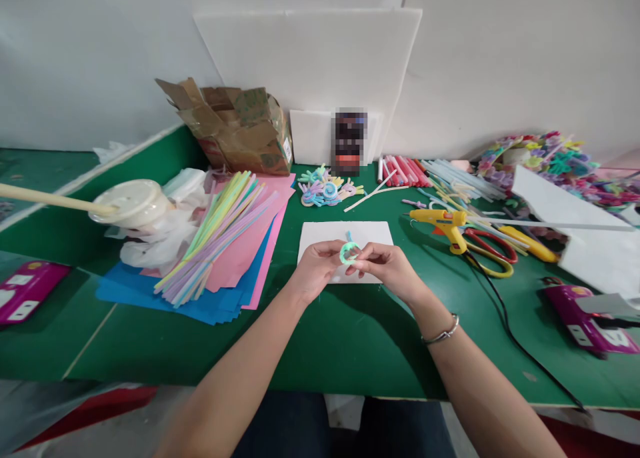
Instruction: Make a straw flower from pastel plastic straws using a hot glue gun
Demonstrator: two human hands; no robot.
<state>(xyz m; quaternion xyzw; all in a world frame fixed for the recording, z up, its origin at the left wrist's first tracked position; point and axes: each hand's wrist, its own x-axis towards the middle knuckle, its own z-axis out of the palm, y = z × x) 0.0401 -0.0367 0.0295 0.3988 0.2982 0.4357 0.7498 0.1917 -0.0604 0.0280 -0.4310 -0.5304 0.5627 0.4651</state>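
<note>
A small ring of mint-green pipe cleaner (349,253) is held between both hands over a white board (310,235). My left hand (320,263) pinches its left side with closed fingers. On its right side, the thumb and fingertips of my right hand (381,266) close on the ring. A short light-blue piece (349,235) sticks up just behind the ring; whether it is joined to it I cannot tell. Beyond the board lies a small heap of pastel curled pieces (327,188).
Left are pastel pipe cleaners (210,238) on coloured sheets (260,271), a white spool (131,203) and a cardboard box (245,128). Right are a yellow glue gun (443,223) with a black cord, scissors (493,245), a yellow cutter (530,243) and a purple power strip (590,318).
</note>
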